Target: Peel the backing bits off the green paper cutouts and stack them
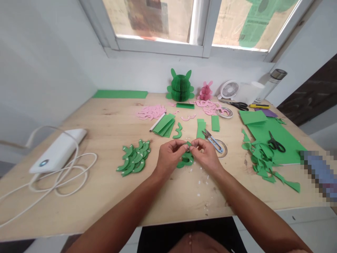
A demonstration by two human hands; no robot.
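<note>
My left hand (170, 154) and my right hand (206, 154) meet over the middle of the table, each with thumb and finger pinched on a green paper cutout (188, 143). Fingertips cover most of that piece. Just under them, more curved green paper pieces (187, 161) lie on the wood. To the left sits a pile of scalloped green cutouts (134, 158) with small white strips on them. Blue thread snips (213, 141) rest on a tape roll (223, 149) beside my right hand. Above my hands lies a wavy green cutout (178, 131).
White power strip (59, 149) with looped cable stands left. Green scraps (262, 158), black scissors (276, 142) and green sheets (279, 137) lie right. At the back are a green honeycomb paper figure (180, 88), a pink one (205, 92), a fan (229, 89) and pink cutouts (151, 112).
</note>
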